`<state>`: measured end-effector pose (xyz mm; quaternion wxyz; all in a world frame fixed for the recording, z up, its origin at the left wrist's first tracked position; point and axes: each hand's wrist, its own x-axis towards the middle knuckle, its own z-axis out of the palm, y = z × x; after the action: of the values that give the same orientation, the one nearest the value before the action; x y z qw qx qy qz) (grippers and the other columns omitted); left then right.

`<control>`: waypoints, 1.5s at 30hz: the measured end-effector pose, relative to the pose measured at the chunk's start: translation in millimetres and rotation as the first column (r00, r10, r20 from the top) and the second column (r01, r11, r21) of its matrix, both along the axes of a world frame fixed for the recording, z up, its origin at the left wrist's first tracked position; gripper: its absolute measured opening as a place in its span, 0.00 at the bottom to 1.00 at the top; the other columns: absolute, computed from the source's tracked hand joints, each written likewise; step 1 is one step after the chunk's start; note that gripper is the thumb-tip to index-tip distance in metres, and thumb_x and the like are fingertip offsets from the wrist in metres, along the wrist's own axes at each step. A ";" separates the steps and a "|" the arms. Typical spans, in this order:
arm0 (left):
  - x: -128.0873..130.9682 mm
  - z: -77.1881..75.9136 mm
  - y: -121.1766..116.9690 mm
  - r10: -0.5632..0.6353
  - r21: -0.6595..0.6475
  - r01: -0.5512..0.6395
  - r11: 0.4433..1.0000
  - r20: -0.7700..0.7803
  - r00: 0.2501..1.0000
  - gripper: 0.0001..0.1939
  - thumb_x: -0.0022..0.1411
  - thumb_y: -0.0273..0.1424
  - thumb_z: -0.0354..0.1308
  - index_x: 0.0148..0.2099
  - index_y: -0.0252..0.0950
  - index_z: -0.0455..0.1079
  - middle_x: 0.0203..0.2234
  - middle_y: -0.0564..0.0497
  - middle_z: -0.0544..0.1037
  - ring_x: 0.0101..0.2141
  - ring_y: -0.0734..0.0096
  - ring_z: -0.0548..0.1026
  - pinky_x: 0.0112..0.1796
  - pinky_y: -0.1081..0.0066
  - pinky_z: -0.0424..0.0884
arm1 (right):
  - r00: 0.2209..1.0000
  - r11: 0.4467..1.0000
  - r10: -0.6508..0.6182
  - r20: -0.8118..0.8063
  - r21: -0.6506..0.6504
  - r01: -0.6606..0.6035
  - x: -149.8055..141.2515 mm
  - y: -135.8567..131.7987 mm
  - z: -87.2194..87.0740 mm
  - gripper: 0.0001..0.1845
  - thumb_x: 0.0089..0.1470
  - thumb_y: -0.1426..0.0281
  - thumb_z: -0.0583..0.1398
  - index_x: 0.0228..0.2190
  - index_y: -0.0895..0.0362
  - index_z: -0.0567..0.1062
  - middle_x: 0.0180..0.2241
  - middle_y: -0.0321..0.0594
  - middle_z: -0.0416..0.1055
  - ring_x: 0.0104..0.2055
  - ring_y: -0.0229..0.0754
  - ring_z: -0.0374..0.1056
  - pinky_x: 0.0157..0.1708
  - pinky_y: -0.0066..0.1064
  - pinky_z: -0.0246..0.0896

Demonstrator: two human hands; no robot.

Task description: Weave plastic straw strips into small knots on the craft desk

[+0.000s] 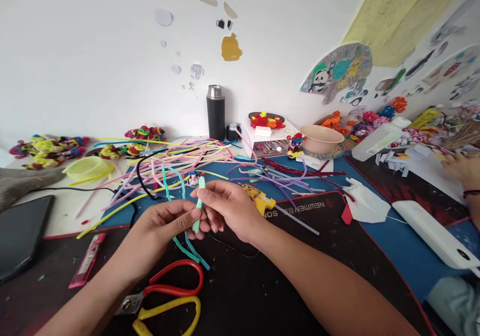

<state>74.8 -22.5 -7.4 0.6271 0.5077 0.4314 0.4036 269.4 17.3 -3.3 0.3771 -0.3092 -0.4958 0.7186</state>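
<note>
A short, light-green fuzzy pipe cleaner piece (201, 182) stands nearly upright between both hands. My left hand (168, 221) pinches its lower part with thumb and fingers. Its upper part is gripped by the thumb and fingers of my right hand (228, 203). Teal and blue pipe cleaners (192, 251) pass behind my left fingers, their ends showing above and below; whether they are held or joined to the green piece is hidden. Below my left hand lie scissors (174, 291) with red and yellow handles. Just beyond my right wrist is a yellow glue gun (260, 199).
Loose pink and yellow pipe cleaners (176, 158) spread behind my hands, with purple and dark red ones (296, 168) to the right. A black thermos (216, 113) stands by the wall. A phone (26, 236) lies left; another person's hand (463, 168) is at far right.
</note>
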 end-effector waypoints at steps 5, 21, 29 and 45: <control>3.1 -2.5 0.6 -0.019 -0.011 0.019 1.000 -0.023 1.000 0.16 0.65 0.48 0.75 0.40 0.39 0.90 0.38 0.44 0.90 0.33 0.62 0.83 0.37 0.69 0.80 | 1.000 1.000 0.015 -0.021 0.004 -0.015 -0.8 0.4 -1.5 0.30 0.53 0.43 0.75 0.30 0.54 0.72 0.17 0.27 0.68 0.17 0.34 0.65 0.16 0.23 0.54; -0.2 -2.2 -0.1 0.012 0.034 -0.009 0.999 -0.091 0.996 0.20 0.65 0.51 0.72 0.36 0.40 0.89 0.28 0.45 0.88 0.29 0.60 0.81 0.32 0.68 0.75 | 0.998 0.996 -0.048 0.026 0.071 0.046 -0.6 -1.1 2.9 0.30 0.55 0.41 0.72 0.33 0.55 0.74 0.17 0.24 0.66 0.15 0.32 0.61 0.17 0.24 0.54; -2.1 -5.6 2.6 0.152 0.008 -0.152 0.988 -0.086 0.985 0.16 0.62 0.47 0.73 0.31 0.41 0.87 0.26 0.46 0.87 0.33 0.56 0.83 0.41 0.65 0.76 | 0.989 0.980 -0.126 0.081 0.162 0.112 -0.4 -1.6 -2.4 0.26 0.58 0.46 0.73 0.30 0.54 0.73 0.19 0.25 0.66 0.15 0.31 0.60 0.18 0.25 0.53; 1.6 9.2 0.0 0.479 0.338 -0.370 0.865 -0.340 0.809 0.15 0.59 0.47 0.71 0.26 0.45 0.82 0.28 0.51 0.78 0.33 0.58 0.71 0.34 0.65 0.67 | 0.940 0.924 -0.175 0.291 0.379 0.055 3.4 -3.6 -3.8 0.14 0.69 0.58 0.63 0.36 0.54 0.77 0.23 0.29 0.65 0.21 0.34 0.61 0.24 0.28 0.53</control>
<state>76.4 -22.5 1.8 0.3434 0.5473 0.6012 0.4702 272.8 13.6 -7.1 0.3847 -0.3749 -0.6559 0.5304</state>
